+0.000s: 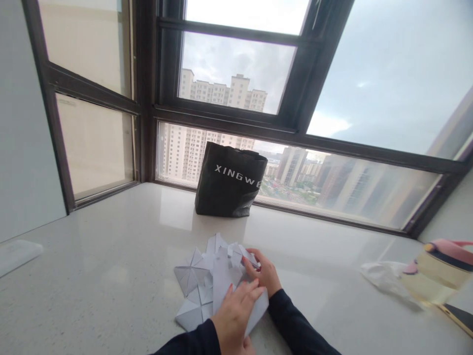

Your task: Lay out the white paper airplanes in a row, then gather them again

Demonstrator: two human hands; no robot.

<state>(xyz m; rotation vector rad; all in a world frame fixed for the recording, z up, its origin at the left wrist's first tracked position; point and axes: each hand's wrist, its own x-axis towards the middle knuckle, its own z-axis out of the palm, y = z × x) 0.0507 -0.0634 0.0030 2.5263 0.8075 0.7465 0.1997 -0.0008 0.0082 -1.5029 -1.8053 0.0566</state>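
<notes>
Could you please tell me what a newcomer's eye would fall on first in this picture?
Most likely the black bag with white lettering, standing on the pale surface in front of the bright window. Next, probably, the folded white paper nearer the camera, with the left hand and right hand on it. At the far right, a bottle with a pink lid stands out too.

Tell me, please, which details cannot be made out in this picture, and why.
All in the head view:
Part of the white paper: hidden under the left hand.
Inside of the black bag: hidden by its sides.
Dark flat thing: cut off by the right edge.
White object: cut off by the left edge.
</notes>
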